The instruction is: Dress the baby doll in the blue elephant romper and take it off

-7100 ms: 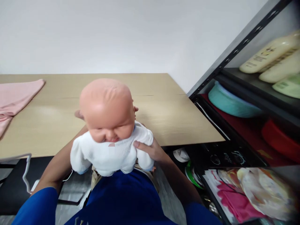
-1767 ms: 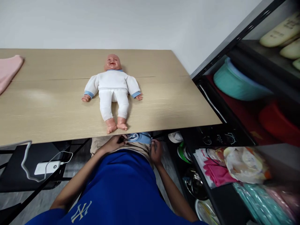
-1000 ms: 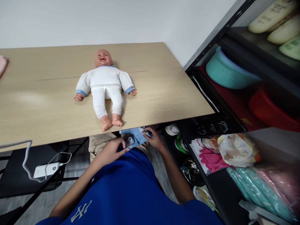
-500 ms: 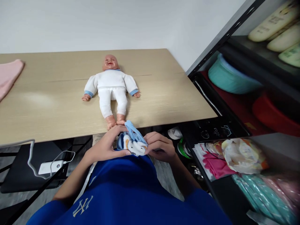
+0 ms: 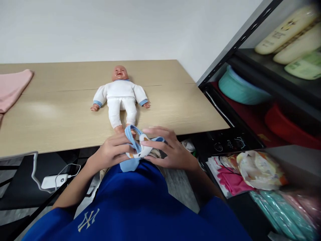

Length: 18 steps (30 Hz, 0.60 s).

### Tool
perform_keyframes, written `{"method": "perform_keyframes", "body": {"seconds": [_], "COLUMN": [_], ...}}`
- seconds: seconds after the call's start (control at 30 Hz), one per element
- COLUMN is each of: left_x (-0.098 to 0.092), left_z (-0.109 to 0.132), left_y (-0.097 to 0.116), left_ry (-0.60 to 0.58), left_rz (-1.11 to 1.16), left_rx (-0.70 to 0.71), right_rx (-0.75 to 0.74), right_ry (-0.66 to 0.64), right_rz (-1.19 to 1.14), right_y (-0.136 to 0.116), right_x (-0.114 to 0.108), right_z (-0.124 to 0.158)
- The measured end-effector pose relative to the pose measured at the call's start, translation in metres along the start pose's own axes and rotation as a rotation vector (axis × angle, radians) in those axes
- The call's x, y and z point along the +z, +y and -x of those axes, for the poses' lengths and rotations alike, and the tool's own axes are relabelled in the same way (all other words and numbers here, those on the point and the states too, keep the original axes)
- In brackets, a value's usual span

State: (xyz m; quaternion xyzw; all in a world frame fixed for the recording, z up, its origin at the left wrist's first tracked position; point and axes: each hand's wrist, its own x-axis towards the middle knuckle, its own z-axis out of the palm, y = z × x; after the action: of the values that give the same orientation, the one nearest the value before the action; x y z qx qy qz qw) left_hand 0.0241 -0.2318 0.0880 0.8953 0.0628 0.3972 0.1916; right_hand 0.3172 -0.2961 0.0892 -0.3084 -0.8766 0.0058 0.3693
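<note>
A baby doll (image 5: 119,97) in a white suit with blue cuffs lies face up on the wooden table (image 5: 62,110), feet toward me. Just below its feet, at the table's near edge, both hands hold a small light-blue and white baby garment (image 5: 137,147). My left hand (image 5: 112,152) grips its left side with curled fingers. My right hand (image 5: 167,149) pinches its right side between thumb and fingers. The garment is bunched, with a blue band looping up over it.
A pink cloth (image 5: 12,88) lies at the table's far left. A black shelf rack (image 5: 250,110) stands on the right with a teal basin (image 5: 240,92), bottles (image 5: 286,33) and packaged goods (image 5: 255,167). A white power bank (image 5: 54,180) with cable rests on a low black surface below left.
The doll went from my hands onto the table. My hands lifted the blue garment from my lap to the table's edge near the doll's feet, and are pulling it apart.
</note>
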Motion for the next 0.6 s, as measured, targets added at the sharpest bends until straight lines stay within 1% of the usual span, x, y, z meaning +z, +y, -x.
{"method": "perform_keyframes", "body": {"seconds": [0.07, 0.13, 0.2, 0.23, 0.3, 0.37, 0.43, 0.53, 0.6], "left_x": [-0.005, -0.008, -0.009, -0.009, -0.009, -0.008, -0.007, -0.007, -0.009], "left_z": [0.000, 0.002, 0.006, 0.008, 0.011, 0.013, 0.012, 0.011, 0.011], "left_y": [0.002, 0.004, 0.006, 0.006, 0.005, 0.003, -0.001, -0.006, -0.007], "left_ry": [0.027, 0.067, 0.089, 0.084, 0.038, -0.020, -0.045, -0.030, -0.020], "left_rz": [-0.104, -0.212, -0.254, -0.234, -0.133, -0.041, -0.001, -0.014, -0.036], "left_rx": [0.100, 0.142, 0.092, 0.049, -0.043, -0.087, -0.071, 0.009, 0.037], "right_rx": [-0.105, -0.135, -0.111, -0.092, -0.032, 0.044, 0.081, 0.033, 0.010], "right_ry": [-0.111, -0.167, -0.167, -0.157, -0.120, -0.082, -0.083, -0.164, -0.178], "right_rz": [-0.012, 0.002, 0.039, 0.057, 0.096, 0.109, 0.023, -0.246, -0.367], "right_y": [0.006, 0.012, 0.016, 0.016, 0.013, 0.008, 0.004, 0.006, 0.011], "right_x": [-0.002, -0.001, 0.001, 0.002, 0.001, -0.001, -0.001, 0.003, 0.007], "right_z": [-0.008, -0.012, -0.012, -0.011, -0.011, -0.012, -0.016, -0.021, -0.023]}}
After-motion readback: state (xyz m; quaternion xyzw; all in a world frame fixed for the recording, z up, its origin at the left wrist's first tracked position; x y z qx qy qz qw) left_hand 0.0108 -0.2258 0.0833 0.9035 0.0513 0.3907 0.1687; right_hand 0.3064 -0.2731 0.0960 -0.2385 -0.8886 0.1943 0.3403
